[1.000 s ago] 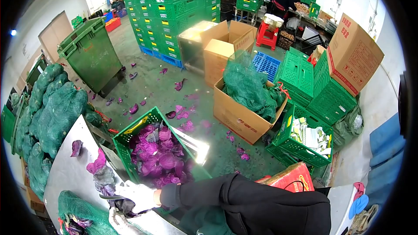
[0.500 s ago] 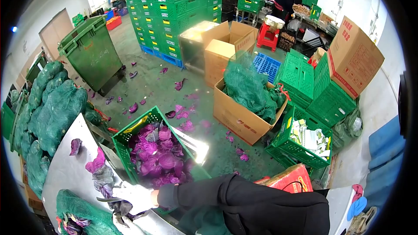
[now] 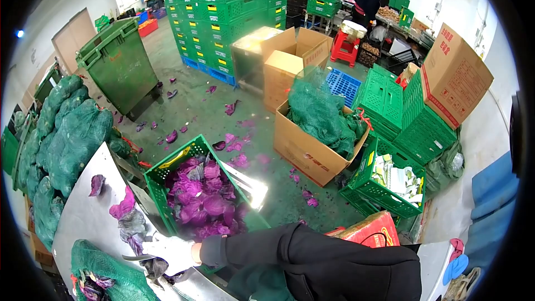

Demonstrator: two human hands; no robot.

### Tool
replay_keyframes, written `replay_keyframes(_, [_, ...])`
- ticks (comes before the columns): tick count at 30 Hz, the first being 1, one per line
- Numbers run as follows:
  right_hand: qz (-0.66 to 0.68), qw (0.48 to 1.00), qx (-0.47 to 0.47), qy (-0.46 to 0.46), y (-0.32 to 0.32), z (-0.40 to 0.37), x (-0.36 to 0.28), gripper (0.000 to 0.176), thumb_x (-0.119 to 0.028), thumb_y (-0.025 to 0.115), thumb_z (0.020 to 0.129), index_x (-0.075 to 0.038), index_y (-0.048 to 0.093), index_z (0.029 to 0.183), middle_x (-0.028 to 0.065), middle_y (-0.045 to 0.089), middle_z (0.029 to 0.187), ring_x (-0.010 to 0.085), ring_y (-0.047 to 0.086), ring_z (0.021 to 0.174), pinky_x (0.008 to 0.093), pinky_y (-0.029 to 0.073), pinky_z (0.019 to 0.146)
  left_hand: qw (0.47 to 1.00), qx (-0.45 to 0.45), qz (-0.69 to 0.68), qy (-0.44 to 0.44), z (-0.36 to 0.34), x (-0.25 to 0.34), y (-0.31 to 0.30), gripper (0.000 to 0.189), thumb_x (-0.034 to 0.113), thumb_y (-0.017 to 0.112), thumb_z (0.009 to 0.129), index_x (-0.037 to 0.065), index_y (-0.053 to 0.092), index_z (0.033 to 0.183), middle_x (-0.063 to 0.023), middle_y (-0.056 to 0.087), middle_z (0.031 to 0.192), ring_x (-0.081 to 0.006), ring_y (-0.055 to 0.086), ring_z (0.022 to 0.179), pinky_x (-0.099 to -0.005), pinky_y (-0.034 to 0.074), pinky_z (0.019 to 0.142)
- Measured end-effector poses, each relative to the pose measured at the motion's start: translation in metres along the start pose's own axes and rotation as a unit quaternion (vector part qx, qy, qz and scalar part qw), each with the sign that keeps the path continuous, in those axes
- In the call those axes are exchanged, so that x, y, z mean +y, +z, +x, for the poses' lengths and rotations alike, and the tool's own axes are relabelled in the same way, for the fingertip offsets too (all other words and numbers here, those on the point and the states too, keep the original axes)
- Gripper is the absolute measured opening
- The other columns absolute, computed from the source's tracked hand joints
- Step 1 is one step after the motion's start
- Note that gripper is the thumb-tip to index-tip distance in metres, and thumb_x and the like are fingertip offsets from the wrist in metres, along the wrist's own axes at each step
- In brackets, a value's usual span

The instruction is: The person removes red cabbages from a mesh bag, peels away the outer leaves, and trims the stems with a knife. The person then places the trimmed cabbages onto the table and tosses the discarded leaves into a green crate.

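My right hand (image 3: 170, 253), in a white glove and dark sleeve, is closed around a knife whose grey blade (image 3: 137, 257) points left. Just under it is a dark purple cabbage (image 3: 155, 268), partly hidden by the glove. Of my left hand, only a pale bit of glove may show at the bottom edge; its fingers cannot be made out. Loose purple leaves (image 3: 123, 205) lie on the metal table (image 3: 83, 226). A green mesh bag (image 3: 114, 278) with red cabbage inside lies at the table's near edge. Beside the table, a green crate (image 3: 158, 203) holds many purple leaves.
Full mesh sacks (image 3: 78, 139) are piled at left, near a green wheeled bin (image 3: 120, 67). Ahead stand stacked green crates (image 3: 223, 17) and a carton (image 3: 306, 159) with netting. Purple scraps litter the floor. A co-worker (image 3: 368, 5) stands at the far right.
The view has shifted very slightly. My right hand stays over the cabbage, and the knife blade has tipped a little lower. The pale glove below it shows less than before.
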State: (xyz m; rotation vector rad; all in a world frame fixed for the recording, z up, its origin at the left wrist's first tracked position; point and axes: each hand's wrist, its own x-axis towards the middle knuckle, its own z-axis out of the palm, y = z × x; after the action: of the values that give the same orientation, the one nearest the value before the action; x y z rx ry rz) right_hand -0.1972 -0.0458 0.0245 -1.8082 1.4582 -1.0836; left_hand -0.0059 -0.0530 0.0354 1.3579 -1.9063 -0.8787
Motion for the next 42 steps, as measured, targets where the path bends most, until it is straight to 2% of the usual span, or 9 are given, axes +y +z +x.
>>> replay_keyframes(12, [0.016, 0.997, -0.067, 0.017, -0.009, 0.003, -0.002, 0.101, -0.034, 0.080, 0.059, -0.005, 0.036, 0.146, 0.0328, 0.040, 0.140, 0.0460, 0.045, 0.127, 0.0443, 0.044, 0.102, 0.916, -0.034, -0.324, -0.236, 0.021, 0.048, 0.012, 0.054, 0.036, 0.049, 0.100, 0.009, 0.042, 0.147, -0.0176, 0.050, 0.140, -0.0281, 0.054, 0.121, -0.0401, 0.046, 0.100])
replay_keyframes(15, [-0.029, 0.994, -0.003, -0.106, 0.006, 0.000, 0.019, 0.102, -0.026, 0.080, 0.064, -0.007, 0.030, 0.151, 0.0224, 0.041, 0.127, 0.0397, 0.051, 0.112, 0.0432, 0.045, 0.097, 0.920, -0.079, -0.370, -0.100, 0.048, -0.090, 0.018, 0.055, 0.038, 0.052, 0.099, 0.006, 0.044, 0.142, -0.0124, 0.049, 0.141, -0.0231, 0.054, 0.123, -0.0375, 0.046, 0.102])
replay_keyframes(23, [0.053, 0.993, 0.025, -0.102, -0.019, 0.002, 0.033, 0.074, -0.015, 0.079, 0.063, -0.005, 0.051, 0.131, 0.0182, 0.059, 0.114, 0.0373, 0.056, 0.109, 0.0441, 0.045, 0.095, 0.997, 0.013, -0.066, -0.036, 0.036, -0.026, 0.029, 0.067, 0.035, 0.056, 0.099, -0.001, 0.029, 0.148, -0.0208, 0.042, 0.143, -0.0296, 0.042, 0.132, -0.0373, 0.031, 0.113])
replay_keyframes(27, [0.090, 0.992, 0.080, -0.043, -0.017, -0.008, 0.029, 0.073, -0.013, 0.080, 0.065, -0.005, 0.052, 0.132, 0.0171, 0.059, 0.124, 0.0331, 0.056, 0.118, 0.0407, 0.045, 0.101, 0.994, 0.019, -0.048, -0.098, 0.042, -0.013, 0.039, 0.084, 0.045, 0.058, 0.096, -0.003, 0.018, 0.153, -0.0252, 0.022, 0.157, -0.0347, 0.022, 0.147, -0.0404, 0.018, 0.120])
replay_keyframes(29, [0.154, 0.980, 0.121, 0.041, -0.011, -0.018, 0.017, 0.059, 0.000, 0.075, 0.069, -0.005, 0.055, 0.124, 0.0075, 0.062, 0.107, 0.0170, 0.060, 0.097, 0.0296, 0.048, 0.089, 0.992, 0.032, -0.056, -0.106, 0.042, -0.015, 0.044, 0.085, 0.046, 0.058, 0.096, -0.002, 0.016, 0.153, -0.0247, 0.021, 0.158, -0.0340, 0.020, 0.148, -0.0398, 0.017, 0.120])
replay_keyframes(33, [0.093, 0.989, 0.092, 0.071, -0.012, -0.043, 0.044, 0.037, 0.009, 0.071, 0.073, -0.003, 0.051, 0.102, 0.0048, 0.058, 0.090, 0.0130, 0.056, 0.082, 0.0283, 0.049, 0.082, 0.994, 0.049, -0.059, -0.080, 0.039, -0.025, 0.051, 0.087, 0.045, 0.060, 0.095, -0.002, 0.016, 0.153, -0.0240, 0.019, 0.159, -0.0336, 0.018, 0.148, -0.0412, 0.016, 0.121])
replay_keyframes(36, [0.246, 0.945, 0.183, 0.113, 0.010, -0.055, 0.089, 0.031, -0.011, 0.078, 0.073, -0.007, 0.057, 0.095, 0.0029, 0.063, 0.084, 0.0129, 0.060, 0.078, 0.0302, 0.050, 0.072, 0.996, 0.046, -0.036, -0.068, 0.037, -0.024, 0.055, 0.090, 0.048, 0.062, 0.092, 0.000, 0.018, 0.154, -0.0255, 0.017, 0.159, -0.0375, 0.015, 0.148, -0.0464, 0.013, 0.121])
replay_keyframes(39, [0.347, 0.889, 0.198, 0.223, 0.011, -0.062, 0.090, 0.030, 0.006, 0.064, 0.082, -0.005, 0.053, 0.108, 0.0002, 0.058, 0.095, 0.0097, 0.056, 0.087, 0.0310, 0.050, 0.089, 0.994, 0.050, -0.042, -0.083, 0.036, -0.018, 0.058, 0.093, 0.053, 0.062, 0.090, 0.002, 0.019, 0.154, -0.0263, 0.014, 0.160, -0.0399, 0.011, 0.149, -0.0488, 0.011, 0.121])
replay_keyframes(42, [0.376, 0.862, 0.208, 0.271, 0.020, -0.062, 0.109, 0.041, -0.004, 0.070, 0.080, -0.006, 0.056, 0.118, 0.0025, 0.062, 0.096, 0.0120, 0.059, 0.081, 0.0275, 0.049, 0.070, 0.994, 0.055, -0.027, -0.090, 0.035, -0.013, 0.057, 0.090, 0.054, 0.060, 0.092, 0.003, 0.020, 0.154, -0.0256, 0.014, 0.160, -0.0388, 0.010, 0.149, -0.0483, 0.011, 0.121])
